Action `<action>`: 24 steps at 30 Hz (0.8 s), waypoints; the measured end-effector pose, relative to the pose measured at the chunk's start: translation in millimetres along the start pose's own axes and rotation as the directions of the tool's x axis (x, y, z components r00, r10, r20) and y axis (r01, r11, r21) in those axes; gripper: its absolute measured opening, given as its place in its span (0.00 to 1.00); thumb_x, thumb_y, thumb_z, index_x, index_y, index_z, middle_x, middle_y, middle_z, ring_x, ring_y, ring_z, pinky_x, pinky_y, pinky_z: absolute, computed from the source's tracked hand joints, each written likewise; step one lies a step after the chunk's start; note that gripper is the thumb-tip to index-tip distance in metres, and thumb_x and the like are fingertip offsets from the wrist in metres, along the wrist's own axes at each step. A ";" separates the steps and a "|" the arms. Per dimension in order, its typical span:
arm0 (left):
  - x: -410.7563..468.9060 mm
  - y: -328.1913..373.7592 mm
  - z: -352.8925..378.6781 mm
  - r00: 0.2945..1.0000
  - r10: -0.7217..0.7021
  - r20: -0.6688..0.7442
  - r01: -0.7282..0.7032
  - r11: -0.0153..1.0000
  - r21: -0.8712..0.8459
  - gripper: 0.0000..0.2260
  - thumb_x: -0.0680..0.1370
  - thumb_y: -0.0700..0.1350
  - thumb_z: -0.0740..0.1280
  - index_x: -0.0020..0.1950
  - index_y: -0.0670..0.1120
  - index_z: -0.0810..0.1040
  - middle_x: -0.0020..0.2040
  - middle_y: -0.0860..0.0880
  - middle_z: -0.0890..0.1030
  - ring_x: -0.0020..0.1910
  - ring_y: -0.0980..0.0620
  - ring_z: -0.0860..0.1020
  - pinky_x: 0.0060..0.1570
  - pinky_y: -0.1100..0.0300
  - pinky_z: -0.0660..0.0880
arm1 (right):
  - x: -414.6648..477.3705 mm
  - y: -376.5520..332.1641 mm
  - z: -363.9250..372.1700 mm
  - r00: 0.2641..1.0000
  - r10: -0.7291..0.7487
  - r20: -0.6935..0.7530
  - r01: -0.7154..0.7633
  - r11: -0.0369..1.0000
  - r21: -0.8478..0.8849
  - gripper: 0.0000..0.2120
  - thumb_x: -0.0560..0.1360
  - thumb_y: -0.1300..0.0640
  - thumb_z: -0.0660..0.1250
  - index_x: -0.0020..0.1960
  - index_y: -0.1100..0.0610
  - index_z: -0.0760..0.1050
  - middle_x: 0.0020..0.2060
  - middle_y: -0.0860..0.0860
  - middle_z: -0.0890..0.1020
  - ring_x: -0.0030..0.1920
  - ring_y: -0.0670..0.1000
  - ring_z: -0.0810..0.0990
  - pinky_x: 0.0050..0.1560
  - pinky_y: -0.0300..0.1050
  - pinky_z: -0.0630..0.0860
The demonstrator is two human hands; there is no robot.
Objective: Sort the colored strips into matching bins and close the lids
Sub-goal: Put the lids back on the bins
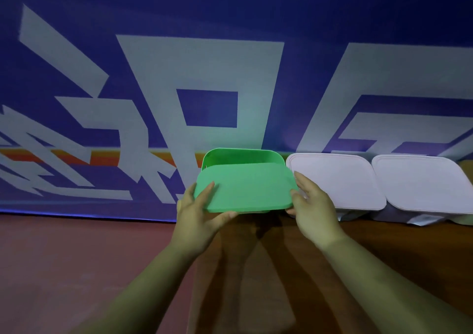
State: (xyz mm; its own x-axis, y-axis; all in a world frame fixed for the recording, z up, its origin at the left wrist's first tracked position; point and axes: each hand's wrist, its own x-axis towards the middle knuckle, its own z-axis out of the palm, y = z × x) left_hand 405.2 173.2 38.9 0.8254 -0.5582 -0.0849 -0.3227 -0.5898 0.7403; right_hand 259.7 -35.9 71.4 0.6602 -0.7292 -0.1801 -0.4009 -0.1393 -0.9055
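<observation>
Currently the green lid (245,187) lies tilted over the green bin (243,157), long axis left to right, with the bin directly behind and below. The left hand (199,216) pinches its left edge. The right hand (314,208), fingers extended, presses its right edge.

You extended both forearms forward. Your left hand (202,213) pinched the lid (245,187), fingers above and thumb below. Your right hand (313,205) laid nearly straight fingers against its right edge.
</observation>
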 end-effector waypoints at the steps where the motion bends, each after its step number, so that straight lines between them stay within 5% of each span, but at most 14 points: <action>1: 7.8 -0.7 1.0 1.000 0.015 -0.004 -0.015 1.000 0.019 0.41 0.65 0.72 0.66 0.76 0.60 0.63 0.78 0.49 0.55 0.75 0.46 0.55 0.74 0.44 0.59 | 7.1 3.3 1.1 1.000 -0.013 0.025 0.015 0.997 -0.075 0.21 0.81 0.56 0.60 0.74 0.44 0.67 0.63 0.39 0.78 0.59 0.43 0.78 0.61 0.49 0.79; 4: 27.0 -2.0 3.9 0.999 0.039 -0.010 -0.038 0.997 0.069 0.40 0.66 0.72 0.65 0.76 0.59 0.63 0.78 0.49 0.55 0.75 0.46 0.55 0.73 0.44 0.60 | 21.6 9.3 2.7 0.996 -0.029 0.089 0.049 0.973 -0.227 0.28 0.77 0.48 0.67 0.75 0.44 0.64 0.67 0.42 0.74 0.65 0.44 0.74 0.70 0.49 0.70; 7: 47.9 -5.5 10.0 0.998 0.059 -0.021 -0.056 0.992 0.117 0.40 0.65 0.71 0.65 0.75 0.57 0.67 0.78 0.44 0.56 0.74 0.41 0.57 0.73 0.43 0.60 | 35.3 13.2 4.6 0.980 -0.113 0.167 0.168 0.915 -0.366 0.35 0.73 0.45 0.72 0.76 0.44 0.62 0.77 0.41 0.60 0.76 0.44 0.61 0.76 0.48 0.62; 13: 67.7 -22.0 25.2 0.995 0.095 -0.012 -0.090 0.969 0.228 0.39 0.66 0.71 0.67 0.74 0.57 0.66 0.77 0.43 0.58 0.72 0.39 0.62 0.70 0.39 0.64 | 53.3 25.9 13.6 0.967 -0.096 0.236 0.223 0.766 -0.602 0.38 0.75 0.40 0.67 0.79 0.44 0.53 0.80 0.45 0.48 0.79 0.47 0.49 0.78 0.47 0.54; 24: 71.3 -33.2 37.4 0.995 0.099 0.007 -0.096 0.947 0.305 0.41 0.68 0.65 0.74 0.76 0.57 0.61 0.78 0.44 0.53 0.75 0.40 0.56 0.73 0.40 0.61 | 57.5 50.5 16.6 0.954 -0.219 0.205 0.293 0.534 -0.793 0.38 0.73 0.36 0.67 0.78 0.50 0.61 0.76 0.55 0.65 0.74 0.57 0.63 0.74 0.53 0.61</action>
State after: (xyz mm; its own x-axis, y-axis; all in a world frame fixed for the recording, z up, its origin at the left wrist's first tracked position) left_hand 457.5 131.1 -16.8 0.7863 -0.6177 -0.0155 -0.5266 -0.6830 0.5062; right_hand 288.0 -73.7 8.9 0.8480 -0.5274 -0.0523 -0.5239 -0.8196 -0.2319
